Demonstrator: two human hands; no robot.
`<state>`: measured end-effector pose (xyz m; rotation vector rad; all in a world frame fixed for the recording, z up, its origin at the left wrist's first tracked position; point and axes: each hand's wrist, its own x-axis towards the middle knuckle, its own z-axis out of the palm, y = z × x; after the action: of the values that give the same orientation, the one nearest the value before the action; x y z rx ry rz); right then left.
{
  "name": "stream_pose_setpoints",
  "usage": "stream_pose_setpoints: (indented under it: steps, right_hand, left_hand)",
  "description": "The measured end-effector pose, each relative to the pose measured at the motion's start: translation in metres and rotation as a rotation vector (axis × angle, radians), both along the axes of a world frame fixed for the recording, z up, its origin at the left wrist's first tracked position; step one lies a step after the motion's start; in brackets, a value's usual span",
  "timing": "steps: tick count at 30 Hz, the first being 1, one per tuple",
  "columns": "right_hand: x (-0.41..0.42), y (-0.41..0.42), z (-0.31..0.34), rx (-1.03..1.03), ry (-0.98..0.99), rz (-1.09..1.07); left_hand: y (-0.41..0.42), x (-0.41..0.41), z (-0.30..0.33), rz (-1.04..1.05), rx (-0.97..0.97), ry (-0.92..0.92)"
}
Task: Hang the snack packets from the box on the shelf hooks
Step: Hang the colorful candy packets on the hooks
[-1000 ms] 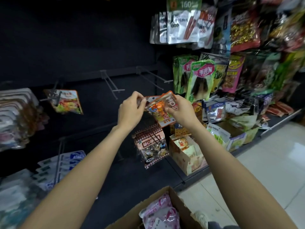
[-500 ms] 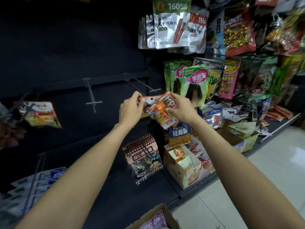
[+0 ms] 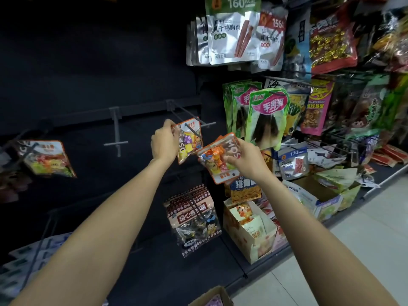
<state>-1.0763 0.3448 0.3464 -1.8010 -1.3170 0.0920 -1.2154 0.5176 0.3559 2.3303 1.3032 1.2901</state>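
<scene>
My left hand (image 3: 164,142) grips the top of an orange-edged clear candy packet (image 3: 190,140) and holds it at the tip of a metal shelf hook (image 3: 192,117); the hook's wire crosses the packet's face. My right hand (image 3: 245,159) holds a second, similar orange candy packet (image 3: 217,157) just to the right and lower, apart from the first. Another matching packet (image 3: 47,159) hangs on a hook at the far left. An empty double hook (image 3: 116,133) juts out between them. The cardboard box (image 3: 212,297) shows at the bottom edge, with pink packets inside.
Green packets (image 3: 266,117) and white packets (image 3: 234,32) hang close to the right of my hands. Brown plum-candy packets (image 3: 194,219) hang below. An open carton (image 3: 249,230) of snacks stands on the bottom shelf. The dark back panel lies to the left, tiled floor at lower right.
The two packets, held together before, are now separated. My left hand carried one up and left onto the hook's tip; my right hand drew the other down and right. The view shifted closer.
</scene>
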Motion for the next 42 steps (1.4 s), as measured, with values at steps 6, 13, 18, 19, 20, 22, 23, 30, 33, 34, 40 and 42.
stream_pose_setpoints:
  steps: [6, 13, 18, 19, 20, 22, 23, 30, 33, 34, 40, 42]
  right_hand:
    - [-0.005, -0.01, -0.013, 0.05, 0.071, 0.008]
    - [-0.031, -0.016, -0.001, 0.131, 0.118, 0.05]
    - [-0.047, -0.03, 0.006, 0.131, 0.18, 0.171]
    - [-0.049, -0.033, 0.006, 0.117, 0.189, 0.2]
    - [-0.051, -0.035, 0.005, 0.102, 0.204, 0.221]
    - [-0.055, -0.039, 0.003, 0.093, 0.233, 0.223]
    - [-0.057, -0.041, 0.002, 0.104, 0.246, 0.212]
    - [-0.075, -0.055, -0.011, 0.261, 0.699, 0.132]
    - [-0.081, -0.061, -0.015, 0.285, 0.763, 0.109]
    - [-0.082, -0.063, -0.017, 0.295, 0.772, 0.097]
    - [-0.074, -0.079, -0.018, 0.248, 0.576, 0.065]
    - [-0.069, -0.082, -0.016, 0.188, 0.157, 0.006]
  left_hand:
    - [0.0, -0.002, -0.003, -0.009, 0.027, 0.064]
    - [-0.06, -0.026, -0.019, -0.209, 0.152, -0.172]
    - [-0.1, -0.061, -0.017, -0.405, -0.066, -0.086]
    - [-0.103, -0.069, -0.013, -0.503, -0.221, -0.045]
    - [-0.106, -0.076, -0.009, -0.594, -0.367, -0.012]
    - [-0.108, -0.087, -0.003, -0.697, -0.505, 0.044]
    - [-0.107, -0.092, -0.001, -0.709, -0.519, 0.061]
    - [-0.115, -0.106, -0.007, -0.7, -0.565, 0.008]
    - [-0.121, -0.108, -0.012, -0.67, -0.549, -0.012]
    - [-0.123, -0.108, -0.013, -0.67, -0.55, -0.019]
    - [-0.126, -0.113, -0.016, -0.624, -0.408, 0.01]
    - [-0.126, -0.117, -0.01, -0.575, -0.28, 0.123]
